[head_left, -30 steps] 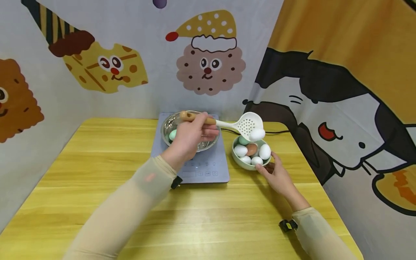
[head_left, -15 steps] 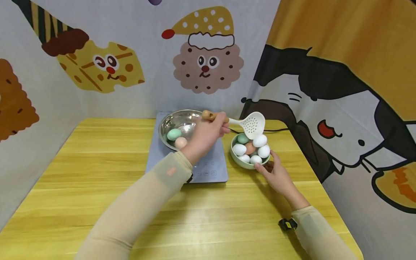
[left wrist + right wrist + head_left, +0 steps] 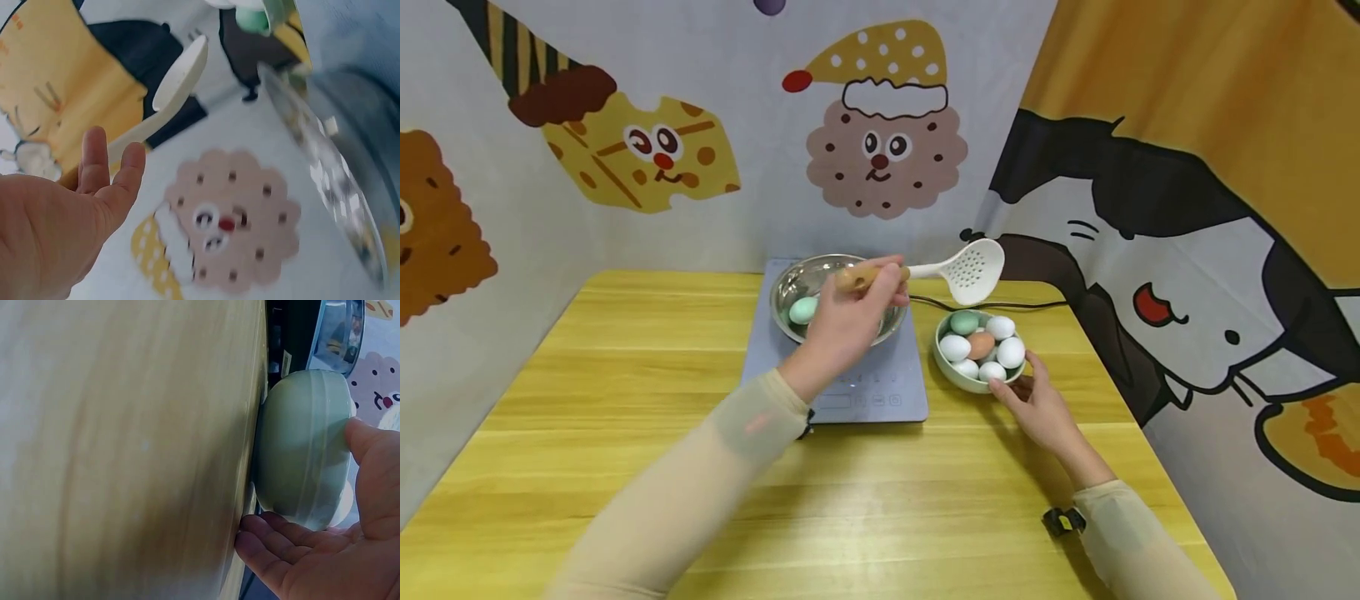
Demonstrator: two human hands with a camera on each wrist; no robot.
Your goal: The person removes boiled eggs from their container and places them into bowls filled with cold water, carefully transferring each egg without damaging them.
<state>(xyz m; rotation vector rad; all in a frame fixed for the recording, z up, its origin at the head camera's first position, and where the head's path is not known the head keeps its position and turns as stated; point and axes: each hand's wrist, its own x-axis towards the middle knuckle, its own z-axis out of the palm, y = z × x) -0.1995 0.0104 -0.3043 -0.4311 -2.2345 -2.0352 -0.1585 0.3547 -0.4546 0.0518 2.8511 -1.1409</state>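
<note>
My left hand (image 3: 846,321) grips the wooden handle of a white slotted skimmer (image 3: 976,271), held over the steel basin (image 3: 790,279). The skimmer's perforated head carries nothing and hangs above and behind the green bowl (image 3: 953,377). In that bowl lie several white eggs (image 3: 955,347), a brown egg (image 3: 981,344) and a green egg (image 3: 964,322). My right hand (image 3: 1037,408) holds the bowl from its near right side, thumb at the rim and fingers low against the wall in the right wrist view. A pale green egg (image 3: 803,310) sits in the basin, partly screened by my left hand.
The basin stands on a flat induction cooker (image 3: 880,408) at the back of the wooden table (image 3: 880,508). A black cord (image 3: 1030,306) runs behind the bowl to the right. A cartoon-printed cloth (image 3: 700,242) hangs close behind the table.
A white egg has rolled off the skimmer into the bowl. My left hand first went right, then lifted the skimmer and drew back left. My right hand stays on the bowl.
</note>
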